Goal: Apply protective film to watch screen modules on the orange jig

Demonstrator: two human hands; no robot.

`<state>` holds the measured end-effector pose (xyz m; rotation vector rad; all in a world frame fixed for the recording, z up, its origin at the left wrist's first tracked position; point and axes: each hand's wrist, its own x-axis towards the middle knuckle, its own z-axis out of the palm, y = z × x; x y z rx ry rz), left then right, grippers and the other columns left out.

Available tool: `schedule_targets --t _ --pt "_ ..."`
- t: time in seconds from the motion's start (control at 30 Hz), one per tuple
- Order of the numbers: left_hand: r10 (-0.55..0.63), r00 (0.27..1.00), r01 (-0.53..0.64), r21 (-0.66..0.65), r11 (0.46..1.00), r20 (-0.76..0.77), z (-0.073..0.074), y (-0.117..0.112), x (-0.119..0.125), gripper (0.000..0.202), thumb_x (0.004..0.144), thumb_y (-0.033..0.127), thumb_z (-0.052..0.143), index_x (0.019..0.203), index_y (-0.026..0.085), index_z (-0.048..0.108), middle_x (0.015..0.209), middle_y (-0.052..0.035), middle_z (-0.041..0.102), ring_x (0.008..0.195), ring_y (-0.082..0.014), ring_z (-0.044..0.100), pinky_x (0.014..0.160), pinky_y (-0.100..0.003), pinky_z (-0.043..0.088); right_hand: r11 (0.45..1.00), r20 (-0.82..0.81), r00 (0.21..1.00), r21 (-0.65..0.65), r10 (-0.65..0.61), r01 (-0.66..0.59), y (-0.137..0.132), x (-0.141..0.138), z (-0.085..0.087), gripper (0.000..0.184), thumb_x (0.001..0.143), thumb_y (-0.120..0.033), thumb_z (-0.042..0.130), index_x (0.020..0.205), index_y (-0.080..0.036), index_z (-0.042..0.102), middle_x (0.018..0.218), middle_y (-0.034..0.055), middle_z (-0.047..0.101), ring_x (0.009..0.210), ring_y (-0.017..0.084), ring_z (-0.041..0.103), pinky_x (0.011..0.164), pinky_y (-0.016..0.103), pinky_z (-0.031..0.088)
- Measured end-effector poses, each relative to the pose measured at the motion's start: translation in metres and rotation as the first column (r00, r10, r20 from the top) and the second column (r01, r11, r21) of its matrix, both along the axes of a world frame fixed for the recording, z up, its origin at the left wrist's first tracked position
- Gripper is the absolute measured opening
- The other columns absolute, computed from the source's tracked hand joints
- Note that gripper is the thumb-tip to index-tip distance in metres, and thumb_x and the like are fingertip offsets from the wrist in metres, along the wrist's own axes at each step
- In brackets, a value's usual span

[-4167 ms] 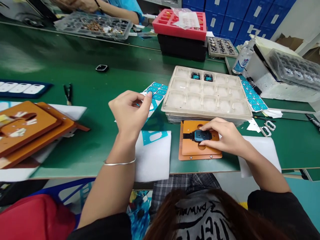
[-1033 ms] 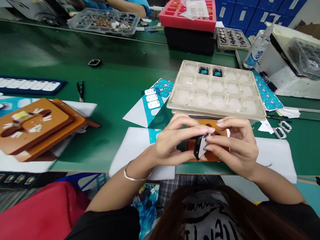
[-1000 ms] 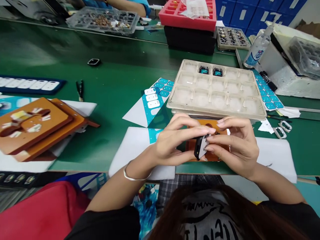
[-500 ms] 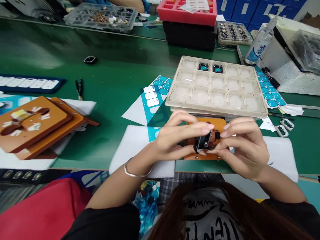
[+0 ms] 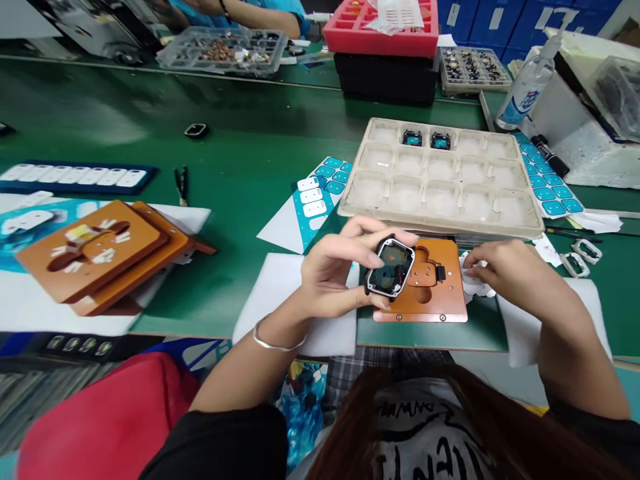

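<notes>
My left hand (image 5: 340,267) grips a smartwatch case (image 5: 393,268) by its edges, tilted so that its dark glossy face with a silver rim shows. The case is held above the left side of an orange jig plate (image 5: 453,300). A small black connector (image 5: 441,273) and a thin cable sit on the plate. My right hand (image 5: 505,270) is right of the plate, thumb and fingers pinched together at a small heap of white scraps (image 5: 477,287). What the fingertips hold is hidden.
Behind the plate stands a blister tray (image 5: 440,177) with two watch parts (image 5: 441,140) in it. Orange jigs (image 5: 95,250) lie stacked at left. White foam sheets (image 5: 295,307), blue sticker sheets (image 5: 545,173), a pump bottle (image 5: 527,87) and two pale frames (image 5: 575,265) surround the spot. A co-worker's arm (image 5: 260,17) shows behind.
My right hand has left the watch case and moved right to the white scraps. My left hand has turned the case, so its face shows, and the plate is uncovered. The view has shifted slightly.
</notes>
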<state>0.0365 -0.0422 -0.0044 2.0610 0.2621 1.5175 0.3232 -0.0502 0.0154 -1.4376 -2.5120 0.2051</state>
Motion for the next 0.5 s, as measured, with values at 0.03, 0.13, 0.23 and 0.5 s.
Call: schedule_targets --t 0.03,0.13,0.23,0.5 --pt "-0.048 0.999 0.048 -0.040 0.998 0.008 0.000 -0.002 0.000 0.035 0.087 0.038 0.075 0.114 0.030 0.054 0.112 -0.0076 0.072 0.109 -0.0253 0.069 0.084 -0.044 0.062 1.000 0.017 1.000 0.019 0.015 -0.015 0.000 -0.001 -0.003 0.018 0.080 -0.009 0.062 0.073 -0.022 0.073 0.075 0.0020 0.076 0.061 0.018 0.067 0.052 0.029 0.041" --pt "-0.197 0.980 0.192 -0.207 0.959 -0.007 0.001 -0.009 0.001 0.038 0.092 0.039 0.068 0.123 0.027 0.048 0.115 -0.0107 0.071 0.110 -0.0270 0.069 0.082 -0.044 0.063 0.990 -0.085 0.996 0.137 0.037 -0.025 -0.006 -0.011 0.003 0.019 0.087 -0.014 0.061 0.080 -0.023 0.076 0.084 0.0039 0.078 0.070 0.020 0.071 0.057 0.032 0.048" --pt "-0.291 0.955 0.259 -0.306 0.916 -0.063 0.001 -0.015 0.002 0.037 0.094 0.036 0.065 0.125 0.025 0.047 0.120 -0.0145 0.069 0.110 -0.0270 0.069 0.083 -0.045 0.062 0.978 -0.403 0.909 0.208 0.107 -0.023 -0.017 -0.029 0.019 0.017 0.093 -0.020 0.062 0.092 -0.026 0.078 0.091 0.0037 0.078 0.078 0.019 0.071 0.062 0.032 0.055" --pt "-0.301 0.906 0.272 -0.135 0.953 -0.298 0.003 -0.005 -0.003 0.038 0.099 0.034 0.053 0.137 0.029 0.048 0.118 -0.0130 0.068 0.104 -0.0241 0.062 0.083 -0.042 0.056 0.950 -0.862 0.505 -0.122 0.044 -0.289 -0.031 -0.064 0.013 0.019 0.090 -0.020 0.070 0.107 -0.026 0.077 0.104 0.0052 0.072 0.071 0.012 0.064 0.052 0.024 0.053"
